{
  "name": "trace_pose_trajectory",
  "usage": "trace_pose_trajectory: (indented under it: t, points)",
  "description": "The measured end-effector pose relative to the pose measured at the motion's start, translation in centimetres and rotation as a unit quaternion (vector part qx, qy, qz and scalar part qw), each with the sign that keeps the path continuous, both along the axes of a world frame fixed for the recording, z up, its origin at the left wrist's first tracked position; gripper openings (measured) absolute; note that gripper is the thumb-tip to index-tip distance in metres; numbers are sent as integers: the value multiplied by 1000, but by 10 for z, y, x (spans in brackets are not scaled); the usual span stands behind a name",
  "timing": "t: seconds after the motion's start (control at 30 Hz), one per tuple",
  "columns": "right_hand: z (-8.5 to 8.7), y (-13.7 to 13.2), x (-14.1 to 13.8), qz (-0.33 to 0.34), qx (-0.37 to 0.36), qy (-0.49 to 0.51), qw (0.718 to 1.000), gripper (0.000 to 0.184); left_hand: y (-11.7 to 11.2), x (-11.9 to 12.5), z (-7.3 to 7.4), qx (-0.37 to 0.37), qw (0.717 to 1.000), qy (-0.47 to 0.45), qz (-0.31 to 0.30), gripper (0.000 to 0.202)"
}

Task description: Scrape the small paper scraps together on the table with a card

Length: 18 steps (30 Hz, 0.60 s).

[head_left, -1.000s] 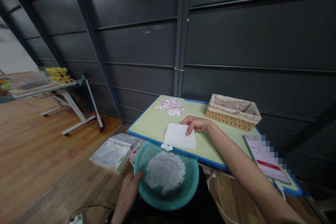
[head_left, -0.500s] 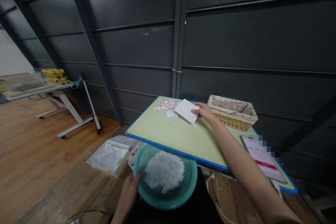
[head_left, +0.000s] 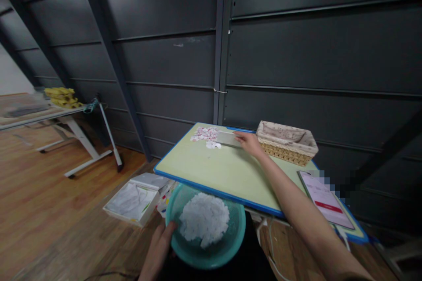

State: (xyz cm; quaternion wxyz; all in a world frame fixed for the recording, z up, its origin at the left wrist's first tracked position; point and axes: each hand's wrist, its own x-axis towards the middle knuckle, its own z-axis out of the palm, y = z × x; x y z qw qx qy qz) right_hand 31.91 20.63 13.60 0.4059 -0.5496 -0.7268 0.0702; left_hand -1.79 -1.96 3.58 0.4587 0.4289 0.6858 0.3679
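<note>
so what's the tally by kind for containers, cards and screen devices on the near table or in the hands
Containers: 2 (teal colander in the left hand, wicker basket on the table)
Cards: 1 (flat card in the right hand)
Screen devices: 1 (tablet-like device)
Total: 4
Paper scraps overlap too much to count.

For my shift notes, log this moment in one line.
left hand: gripping colander rim | right hand: holding pale card beside paper scraps | colander: white pieces inside
</note>
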Motion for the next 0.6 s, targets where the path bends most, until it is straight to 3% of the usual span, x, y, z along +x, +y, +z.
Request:
trace_pose_trajectory:
  t: [0.13, 0.27, 0.43, 0.6]
  points:
    - [-1, -6, -6, -18, -12, -80, 997, 35, -4, 5, 11, -2, 998, -54, -17, 49]
    - [3, -7, -3, -14, -32, -90, 995, 34, -4, 10, 18, -18, 998, -68, -6, 46]
    - [3, -6, 0, -21, -39, -50, 998, 35, -3, 8, 14, 22, 999, -49, -6, 42]
    - [2, -3, 1, 13, -43, -39, 998, 35, -2, 7, 10, -11, 999, -38, 6, 46]
